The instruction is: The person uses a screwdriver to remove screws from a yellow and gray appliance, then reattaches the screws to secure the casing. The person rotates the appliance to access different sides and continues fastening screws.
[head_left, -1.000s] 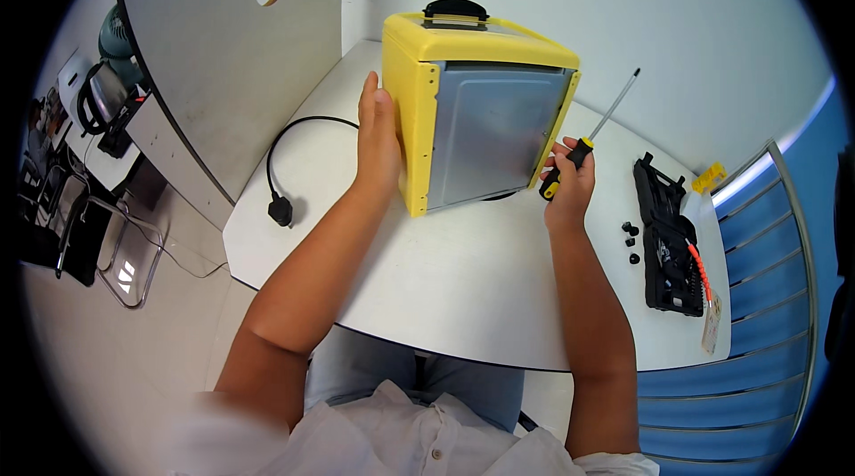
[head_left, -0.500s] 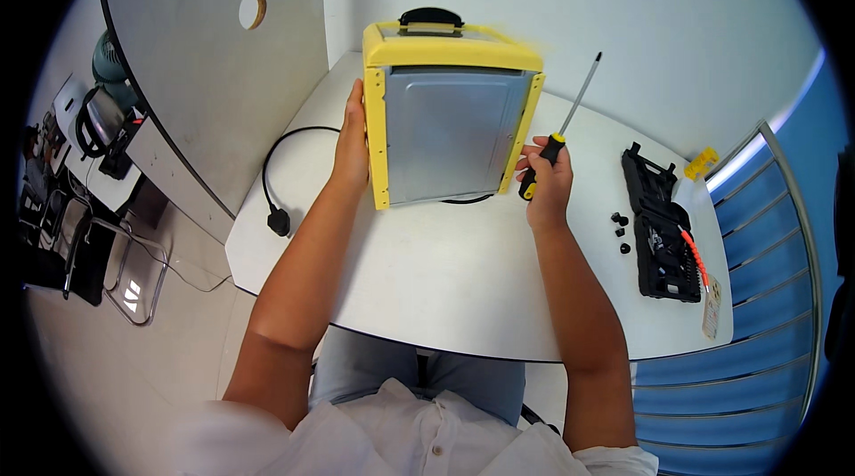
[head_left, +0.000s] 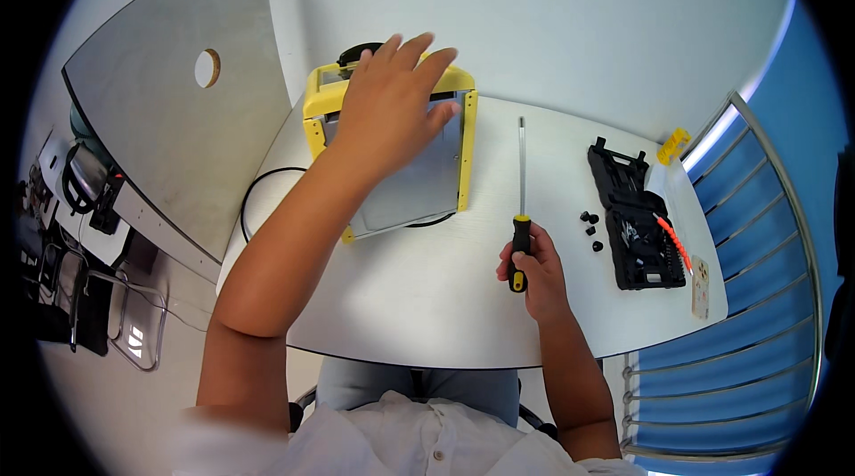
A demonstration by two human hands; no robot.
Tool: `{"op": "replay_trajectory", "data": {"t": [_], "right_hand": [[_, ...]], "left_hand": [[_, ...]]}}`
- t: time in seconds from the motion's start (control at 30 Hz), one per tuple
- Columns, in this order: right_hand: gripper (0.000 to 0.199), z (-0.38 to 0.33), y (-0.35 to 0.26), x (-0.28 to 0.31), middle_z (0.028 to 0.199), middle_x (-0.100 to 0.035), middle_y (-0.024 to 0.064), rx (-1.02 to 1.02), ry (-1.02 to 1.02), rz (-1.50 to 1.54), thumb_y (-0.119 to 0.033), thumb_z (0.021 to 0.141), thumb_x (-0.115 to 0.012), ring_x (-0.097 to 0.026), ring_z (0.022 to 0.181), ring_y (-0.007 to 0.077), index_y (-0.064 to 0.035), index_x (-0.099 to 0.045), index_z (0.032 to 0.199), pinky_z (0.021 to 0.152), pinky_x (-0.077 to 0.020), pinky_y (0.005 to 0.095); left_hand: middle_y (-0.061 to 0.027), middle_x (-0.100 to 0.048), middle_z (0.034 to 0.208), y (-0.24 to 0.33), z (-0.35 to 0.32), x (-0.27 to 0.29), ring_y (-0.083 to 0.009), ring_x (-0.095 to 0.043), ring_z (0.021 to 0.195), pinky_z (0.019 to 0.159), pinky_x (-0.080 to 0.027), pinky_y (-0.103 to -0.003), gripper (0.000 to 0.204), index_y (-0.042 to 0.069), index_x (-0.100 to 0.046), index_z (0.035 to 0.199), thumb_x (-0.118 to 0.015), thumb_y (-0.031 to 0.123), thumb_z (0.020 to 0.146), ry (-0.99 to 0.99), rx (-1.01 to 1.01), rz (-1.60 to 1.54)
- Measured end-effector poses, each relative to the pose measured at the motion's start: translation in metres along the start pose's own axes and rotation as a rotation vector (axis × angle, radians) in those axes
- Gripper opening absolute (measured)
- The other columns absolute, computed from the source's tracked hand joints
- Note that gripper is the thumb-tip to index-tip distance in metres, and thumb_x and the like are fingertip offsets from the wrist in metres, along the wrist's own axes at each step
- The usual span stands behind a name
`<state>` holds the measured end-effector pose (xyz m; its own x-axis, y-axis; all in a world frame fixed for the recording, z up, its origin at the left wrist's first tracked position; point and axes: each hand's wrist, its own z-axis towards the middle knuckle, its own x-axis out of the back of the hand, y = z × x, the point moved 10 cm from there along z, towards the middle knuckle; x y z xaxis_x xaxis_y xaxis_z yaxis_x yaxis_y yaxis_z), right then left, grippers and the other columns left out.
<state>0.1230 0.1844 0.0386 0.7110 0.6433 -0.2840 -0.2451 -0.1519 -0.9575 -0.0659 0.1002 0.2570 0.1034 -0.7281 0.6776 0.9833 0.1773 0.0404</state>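
Observation:
My left hand (head_left: 392, 106) is open, its fingers spread in front of the upper part of a yellow-framed box-shaped appliance (head_left: 468, 151). It hides part of the grey panel (head_left: 410, 187) and the top; whether it touches them I cannot tell. A black handle (head_left: 354, 54) shows on the appliance's top. My right hand (head_left: 539, 271) grips a screwdriver (head_left: 521, 231) by its black and yellow handle, with the long shaft pointing away from me over the white table (head_left: 427, 298).
Several small black round parts (head_left: 591, 228) lie right of the screwdriver. Beyond them is an open black tool case (head_left: 637, 227) with an orange flexible shaft (head_left: 674, 243). A yellow piece (head_left: 674, 146) and a pale strip (head_left: 701, 289) lie near the right edge. A black cable (head_left: 252, 187) curves behind my left arm.
My left hand has left the appliance's left side and risen in front of its top. My right hand has drawn back toward me with the screwdriver, whose shaft now points straight ahead.

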Motion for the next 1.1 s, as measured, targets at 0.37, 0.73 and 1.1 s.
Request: {"op": "replay_trajectory", "data": {"t": [0.37,0.73,1.1], "right_hand": [[0.058,0.011,0.004,0.032,0.100,-0.054,0.0112,0.146,0.175,-1.104,0.000,0.081,-0.053,-0.053,0.092,0.0267,-0.0058,-0.040,0.137,0.080,-0.0466,0.0366],[0.045,0.001,0.006,0.006,0.094,-0.051,0.0062,0.315,0.178,-1.652,-0.002,0.084,-0.057,-0.050,0.086,0.0230,-0.0140,-0.056,0.127,0.067,-0.0449,0.0323],[0.072,-0.018,-0.031,-0.037,0.133,-0.043,0.0136,0.546,0.190,-1.382,-0.025,0.073,-0.075,-0.041,0.121,0.0329,-0.0078,-0.043,0.136,0.092,-0.0394,0.0454]], "left_hand": [[-0.0068,-0.066,0.106,-0.011,-0.007,-0.009,-0.0263,-0.061,0.097,0.085,-0.043,-0.040,0.037,0.011,-0.062,0.111,-0.069,0.030,0.080,0.010,-0.014,0.030],[-0.0040,-0.069,0.103,-0.016,-0.055,0.038,-0.0217,-0.063,0.093,0.083,-0.042,-0.035,0.032,0.010,-0.067,0.101,-0.059,0.037,0.087,0.210,-0.385,-0.162],[-0.0058,-0.068,0.101,-0.010,-0.078,0.051,-0.0233,-0.062,0.096,0.083,-0.042,-0.034,0.034,0.006,-0.065,0.096,-0.058,0.038,0.088,0.337,-0.469,-0.167]]}}
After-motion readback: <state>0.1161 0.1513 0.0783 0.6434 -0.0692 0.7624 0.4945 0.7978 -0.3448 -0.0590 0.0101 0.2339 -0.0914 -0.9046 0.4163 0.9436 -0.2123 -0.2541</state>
